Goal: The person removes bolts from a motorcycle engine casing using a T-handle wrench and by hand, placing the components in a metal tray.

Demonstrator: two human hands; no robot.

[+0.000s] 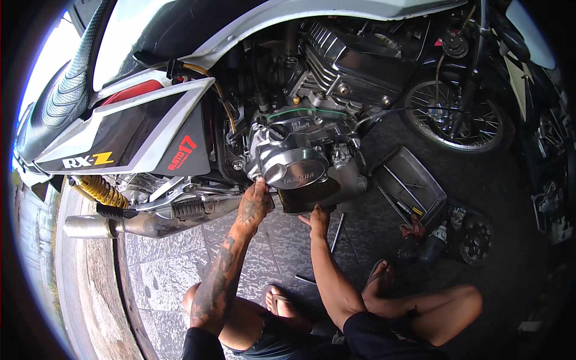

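A motorbike engine with a polished round side cover [300,171] stands in front of me. My left hand [254,203] reaches up to the cover's lower left edge, fingertips pressed together there; anything small between them is hidden. Under the engine is a shallow container [348,187] with a dark yellowish-brown inside, perhaps oily. My right hand [318,221] grips its near rim, with a finger sticking out to the left. A green edge [312,111], like a gasket or cord, runs along the top of the engine case.
On the right lie a grey tray [414,174] with tools, a yellow-and-black screwdriver [411,207], a reddish rag [413,228] and a round metal part [476,241]. Metal rods [338,233] rest on the tiles near my feet. The exhaust [162,225] runs low on the left; the front wheel [453,117] is at the far right.
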